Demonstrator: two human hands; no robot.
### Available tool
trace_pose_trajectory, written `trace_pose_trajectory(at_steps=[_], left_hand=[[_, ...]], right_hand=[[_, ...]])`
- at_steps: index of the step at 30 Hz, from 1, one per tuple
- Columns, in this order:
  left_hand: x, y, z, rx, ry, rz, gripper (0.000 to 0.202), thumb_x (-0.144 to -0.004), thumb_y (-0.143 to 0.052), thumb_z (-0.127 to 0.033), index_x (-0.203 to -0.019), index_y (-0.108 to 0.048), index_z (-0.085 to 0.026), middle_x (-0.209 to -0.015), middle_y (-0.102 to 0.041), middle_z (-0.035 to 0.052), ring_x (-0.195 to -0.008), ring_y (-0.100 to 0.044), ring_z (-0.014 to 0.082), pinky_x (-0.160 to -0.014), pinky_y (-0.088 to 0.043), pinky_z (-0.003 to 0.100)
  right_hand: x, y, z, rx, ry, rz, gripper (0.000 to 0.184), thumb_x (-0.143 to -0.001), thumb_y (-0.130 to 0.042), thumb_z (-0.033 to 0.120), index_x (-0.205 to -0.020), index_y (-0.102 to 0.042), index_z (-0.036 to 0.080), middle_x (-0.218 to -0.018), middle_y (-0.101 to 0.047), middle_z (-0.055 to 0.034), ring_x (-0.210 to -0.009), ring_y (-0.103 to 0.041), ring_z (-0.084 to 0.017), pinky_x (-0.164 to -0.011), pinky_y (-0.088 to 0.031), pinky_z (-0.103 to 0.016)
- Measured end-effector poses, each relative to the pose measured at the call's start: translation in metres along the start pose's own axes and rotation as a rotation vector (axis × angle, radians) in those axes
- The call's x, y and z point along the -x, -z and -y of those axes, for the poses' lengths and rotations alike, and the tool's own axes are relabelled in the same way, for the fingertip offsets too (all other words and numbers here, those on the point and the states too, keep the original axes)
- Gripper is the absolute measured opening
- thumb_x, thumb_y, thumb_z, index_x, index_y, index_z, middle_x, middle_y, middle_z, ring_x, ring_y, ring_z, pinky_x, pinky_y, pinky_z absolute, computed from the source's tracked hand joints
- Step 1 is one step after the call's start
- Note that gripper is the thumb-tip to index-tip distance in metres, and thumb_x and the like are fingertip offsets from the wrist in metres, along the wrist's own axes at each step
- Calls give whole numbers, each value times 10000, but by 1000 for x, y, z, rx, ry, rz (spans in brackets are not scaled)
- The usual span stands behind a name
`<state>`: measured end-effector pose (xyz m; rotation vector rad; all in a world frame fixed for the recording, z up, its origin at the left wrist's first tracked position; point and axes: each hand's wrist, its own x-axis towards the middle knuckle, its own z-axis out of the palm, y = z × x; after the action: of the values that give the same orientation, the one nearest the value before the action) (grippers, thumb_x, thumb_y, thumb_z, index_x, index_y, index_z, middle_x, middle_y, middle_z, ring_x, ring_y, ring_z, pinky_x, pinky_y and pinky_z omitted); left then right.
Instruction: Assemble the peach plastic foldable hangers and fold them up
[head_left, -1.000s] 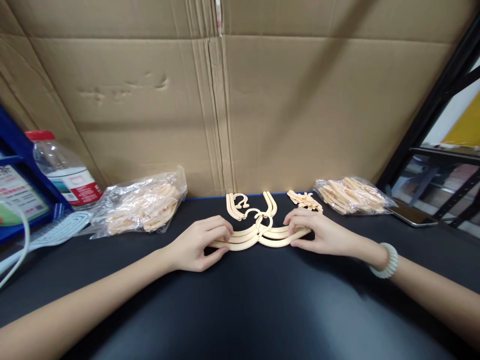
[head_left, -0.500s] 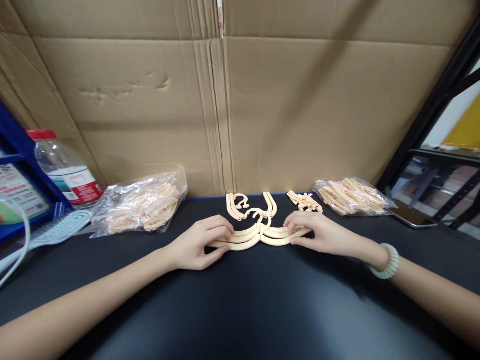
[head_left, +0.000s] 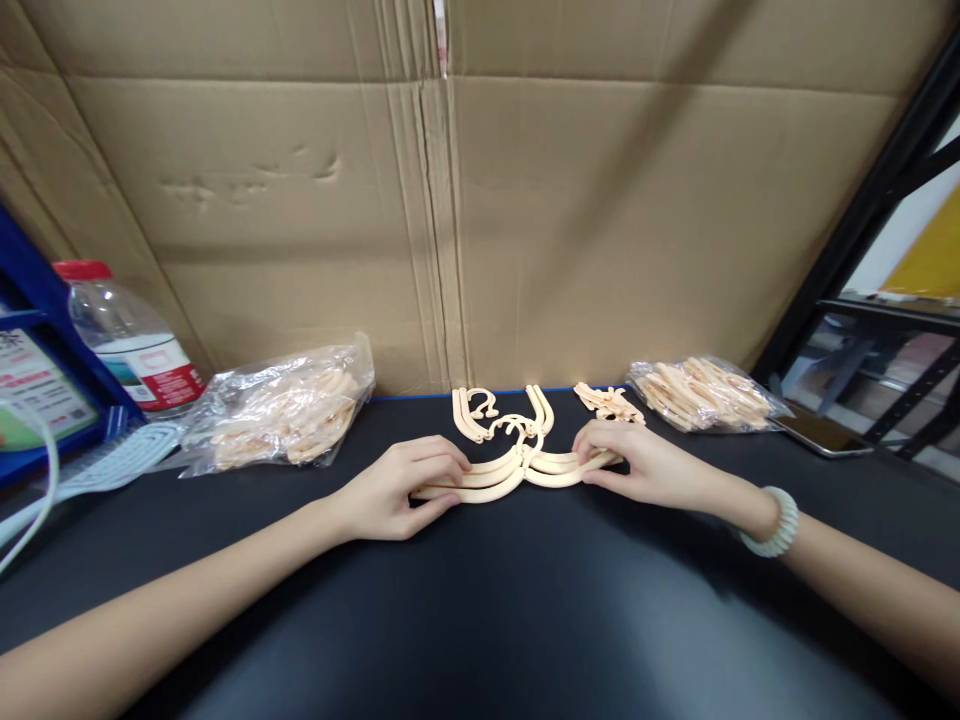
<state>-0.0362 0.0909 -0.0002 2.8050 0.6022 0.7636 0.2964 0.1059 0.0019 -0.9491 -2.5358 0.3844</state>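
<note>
A small stack of cream plastic hangers [head_left: 517,472] lies flat on the black table [head_left: 495,610], hooks pointing away from me. My left hand [head_left: 397,490] pinches the stack's left arm between thumb and curled fingers. My right hand [head_left: 637,465] grips the right arm the same way; a pale bead bracelet [head_left: 772,522] sits on that wrist. Just behind the stack lie more loose hanger pieces [head_left: 499,410], curved ends up.
A clear bag of cream parts [head_left: 281,410] lies at the left, another bag [head_left: 705,392] at the right with loose small parts [head_left: 609,400] beside it. A water bottle [head_left: 131,340] and blue rack [head_left: 30,300] stand far left. A phone [head_left: 821,432] lies far right. Cardboard wall [head_left: 480,200] behind.
Both hands keep their hold on the hanger stack. The right side of the stack has slid slightly left and away from me, squaring the pieces closer together.
</note>
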Motion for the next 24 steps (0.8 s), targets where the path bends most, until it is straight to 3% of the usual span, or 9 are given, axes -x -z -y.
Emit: trace_pose_trajectory(at_steps=[10, 15, 19, 24], left_hand=[[2, 1, 0, 10, -9, 4, 136, -863, -543, -108, -973, -605, -158, -996, -634, 118, -947, -597, 223, -833, -497, 347], [0, 2, -1, 7, -23, 5, 154, -852, -549, -115, -989, -603, -155, -992, -629, 124, -952, -586, 232, -846, -495, 368], [-1, 2, -2, 5, -14, 16, 167, -851, -549, -130, -1005, -606, -161, -1007, -629, 122, -959, -592, 235, -847, -502, 368], [-2, 2, -3, -2, 7, 28, 175, -859, -538, -127, -1013, -615, -159, -1020, -629, 124, -957, -601, 232, -848, -504, 361]], right_hand=[[1, -3, -2, 54, 101, -67, 59, -857, -582, 180, -914, -591, 194, -960, -624, -55, -890, -581, -191, -817, -464, -332], [0, -6, 5, 50, 175, -101, 92, -881, -597, 244, -952, -614, 189, -1033, -611, -86, -963, -566, -209, -844, -483, -351], [0, -13, 20, 118, 229, -133, 219, -897, -582, 246, -1105, -616, 188, -1137, -595, -110, -1077, -534, -232, -932, -461, -398], [-1, -23, 32, 239, 276, -58, 317, -934, -512, 198, -1245, -568, 216, -1227, -619, -77, -1279, -421, -258, -1079, -346, -475]])
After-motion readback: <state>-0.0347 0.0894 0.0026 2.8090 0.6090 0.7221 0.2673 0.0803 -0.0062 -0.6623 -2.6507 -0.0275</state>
